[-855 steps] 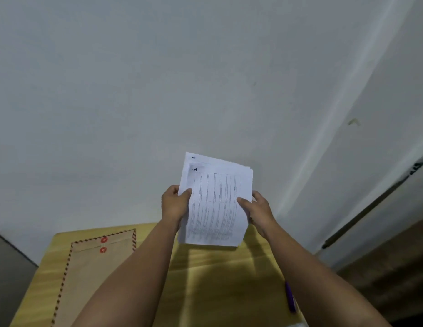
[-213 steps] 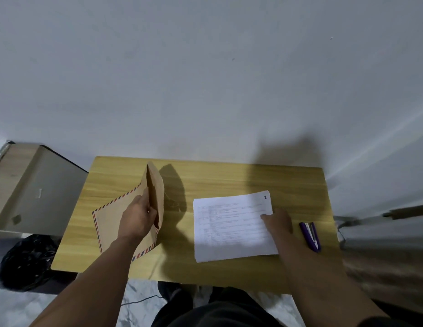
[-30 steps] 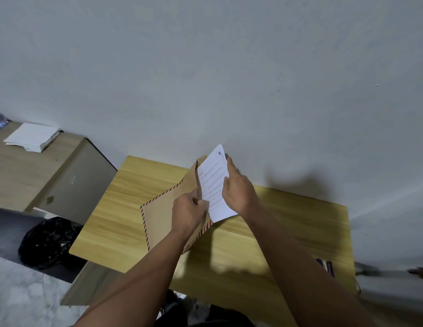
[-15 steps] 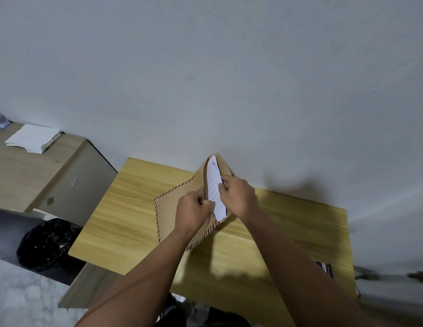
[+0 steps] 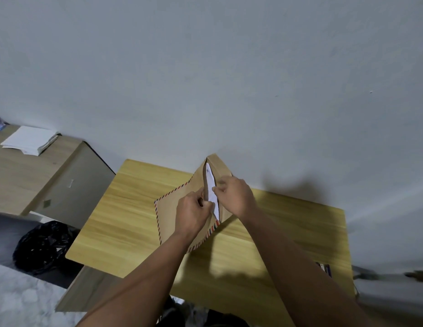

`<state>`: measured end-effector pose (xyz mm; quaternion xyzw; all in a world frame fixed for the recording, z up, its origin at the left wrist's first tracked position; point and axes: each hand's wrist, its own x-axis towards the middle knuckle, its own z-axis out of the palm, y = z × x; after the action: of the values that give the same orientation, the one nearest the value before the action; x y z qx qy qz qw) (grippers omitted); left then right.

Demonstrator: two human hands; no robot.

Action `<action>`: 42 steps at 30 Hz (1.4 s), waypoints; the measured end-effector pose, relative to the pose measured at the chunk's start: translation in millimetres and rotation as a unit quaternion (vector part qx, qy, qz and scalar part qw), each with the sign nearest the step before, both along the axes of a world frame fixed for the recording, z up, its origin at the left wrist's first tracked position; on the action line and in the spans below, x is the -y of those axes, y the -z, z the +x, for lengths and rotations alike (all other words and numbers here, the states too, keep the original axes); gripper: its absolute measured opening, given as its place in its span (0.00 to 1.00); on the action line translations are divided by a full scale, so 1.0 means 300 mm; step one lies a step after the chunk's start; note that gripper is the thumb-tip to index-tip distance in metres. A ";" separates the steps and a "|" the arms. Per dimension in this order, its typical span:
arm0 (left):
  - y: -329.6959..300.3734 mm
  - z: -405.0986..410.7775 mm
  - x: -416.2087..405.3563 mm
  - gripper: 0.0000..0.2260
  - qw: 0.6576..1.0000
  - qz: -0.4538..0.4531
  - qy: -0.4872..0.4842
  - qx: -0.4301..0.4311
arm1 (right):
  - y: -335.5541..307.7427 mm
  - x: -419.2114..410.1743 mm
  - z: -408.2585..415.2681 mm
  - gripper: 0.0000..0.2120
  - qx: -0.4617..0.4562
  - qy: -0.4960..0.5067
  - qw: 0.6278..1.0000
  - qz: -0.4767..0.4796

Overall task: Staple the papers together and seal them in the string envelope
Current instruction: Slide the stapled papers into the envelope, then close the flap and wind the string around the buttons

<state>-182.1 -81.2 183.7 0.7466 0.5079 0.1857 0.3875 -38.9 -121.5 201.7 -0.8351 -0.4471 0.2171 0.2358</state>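
A brown string envelope [image 5: 175,208] with a red-and-blue striped border stands tilted on edge over the wooden table [image 5: 125,213], mouth facing me. The white stapled papers [image 5: 211,185] sit almost wholly inside it; only a narrow white strip shows in the opening. My left hand [image 5: 192,212] grips the envelope's near side at the mouth. My right hand [image 5: 235,195] pinches the papers' edge at the mouth, against the far flap. The purple stapler [image 5: 325,269] lies at the table's right side, partly hidden behind my right forearm.
A lower wooden cabinet [image 5: 28,175] stands to the left with a stack of white paper [image 5: 30,143] on top. A black plastic bag [image 5: 44,246] lies on the floor beside it. A white wall rises right behind the table.
Over the last second the papers slid down into the envelope, from standing well out of it to nearly hidden. Both hands moved slightly right with the envelope.
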 end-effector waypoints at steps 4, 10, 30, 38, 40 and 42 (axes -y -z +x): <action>-0.014 -0.008 -0.006 0.05 1.000 -0.016 -0.017 0.001 | 0.001 0.013 -0.005 0.42 -0.045 0.102 0.992 0.053; 0.006 -0.007 -0.010 0.19 0.999 -0.042 -0.022 0.019 | 0.071 0.030 0.041 0.18 -0.153 0.056 0.987 0.008; 0.096 -0.039 -0.513 0.02 0.865 0.243 0.326 -0.294 | 0.184 -0.142 0.192 0.21 -0.049 -0.209 0.971 -0.107; 0.388 -0.074 -0.602 0.10 0.840 0.297 0.368 -0.267 | 0.491 -0.159 0.132 0.18 0.139 -0.163 0.973 -0.086; 0.482 -0.090 -0.612 0.17 0.829 0.296 0.391 -0.268 | 0.573 -0.154 0.120 0.15 0.171 -0.145 0.970 -0.095; 0.576 -0.109 -0.618 0.18 0.822 0.288 0.401 -0.285 | 0.638 -0.151 0.118 0.15 0.166 -0.121 0.972 -0.112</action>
<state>-214.9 104.4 11.0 0.9815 0.1753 -0.0696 0.0333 -3.6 -76.1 10.3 -0.8203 -0.5505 0.1511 0.0353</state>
